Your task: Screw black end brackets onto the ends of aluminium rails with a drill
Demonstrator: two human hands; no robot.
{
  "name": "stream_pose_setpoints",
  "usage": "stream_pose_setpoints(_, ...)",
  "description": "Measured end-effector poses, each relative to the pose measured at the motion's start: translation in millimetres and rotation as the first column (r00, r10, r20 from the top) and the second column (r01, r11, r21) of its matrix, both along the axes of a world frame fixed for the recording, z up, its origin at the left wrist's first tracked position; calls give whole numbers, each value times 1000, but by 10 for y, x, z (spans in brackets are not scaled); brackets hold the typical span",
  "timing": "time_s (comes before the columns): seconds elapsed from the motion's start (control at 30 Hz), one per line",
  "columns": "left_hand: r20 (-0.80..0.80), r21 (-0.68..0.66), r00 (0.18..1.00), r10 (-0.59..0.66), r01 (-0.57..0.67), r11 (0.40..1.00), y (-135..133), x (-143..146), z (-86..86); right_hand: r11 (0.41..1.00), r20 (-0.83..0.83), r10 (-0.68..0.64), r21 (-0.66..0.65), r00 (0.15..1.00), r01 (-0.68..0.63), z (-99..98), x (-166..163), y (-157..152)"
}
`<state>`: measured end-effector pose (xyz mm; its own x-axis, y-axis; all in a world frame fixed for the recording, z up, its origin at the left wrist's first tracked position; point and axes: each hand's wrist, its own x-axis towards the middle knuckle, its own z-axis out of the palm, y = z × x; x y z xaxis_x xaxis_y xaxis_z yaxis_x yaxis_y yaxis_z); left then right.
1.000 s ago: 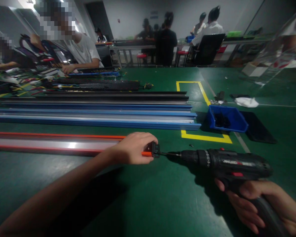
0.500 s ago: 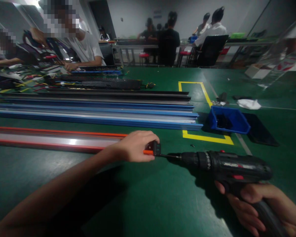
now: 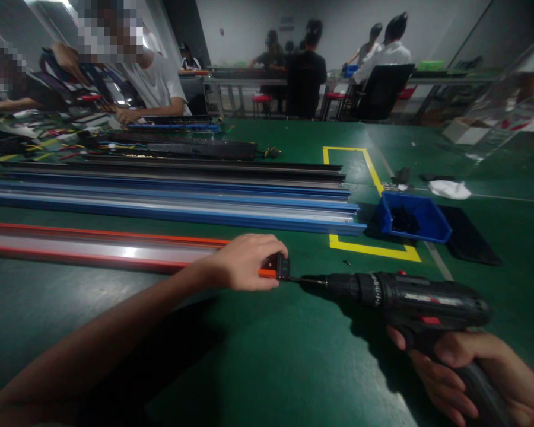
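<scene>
My left hand (image 3: 249,264) is closed over the right end of a long red metal channel (image 3: 129,252) lying on the green table. A black end cap (image 3: 283,267) sits at that end, beside my fingertips. My right hand (image 3: 449,367) grips the handle of a black cordless drill (image 3: 427,296), held level and pointing left. Its long thin bit (image 3: 309,281) reaches to the end cap, with the tip at the cap's lower part. Whether a screw is under the tip cannot be seen. A small dark screw (image 3: 347,262) lies on the table behind the chuck.
Blue channels (image 3: 249,213) and black channels (image 3: 249,169) lie behind the red one. A blue bin (image 3: 431,219) with small black parts stands right, beside a dark flat slab (image 3: 471,237). Yellow tape (image 3: 374,249) marks the table. People sit at the far side and beyond.
Almost nothing differs. Both hands, the drill and the channel keep their places; the camera view has shifted very slightly.
</scene>
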<state>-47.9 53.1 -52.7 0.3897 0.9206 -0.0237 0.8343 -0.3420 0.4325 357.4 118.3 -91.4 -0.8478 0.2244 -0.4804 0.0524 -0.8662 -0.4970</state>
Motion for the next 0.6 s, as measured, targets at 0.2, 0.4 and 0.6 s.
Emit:
stream_pose_setpoints(0.2,-9,9,1000,2,-2,1000,-8,0,-4,1000,52,7,-4,999,-7,25,-10,12)
stream_pose_setpoints(0.4,0,7,1000,-7,7,1000,-5,-6,-9,999,-13,23,-49,1000,-23,27,-55,1)
stream_pose_setpoints(0.6,6,9,1000,-3,2,1000,-2,-7,-21,999,-21,7,-49,1000,-8,-81,14,3)
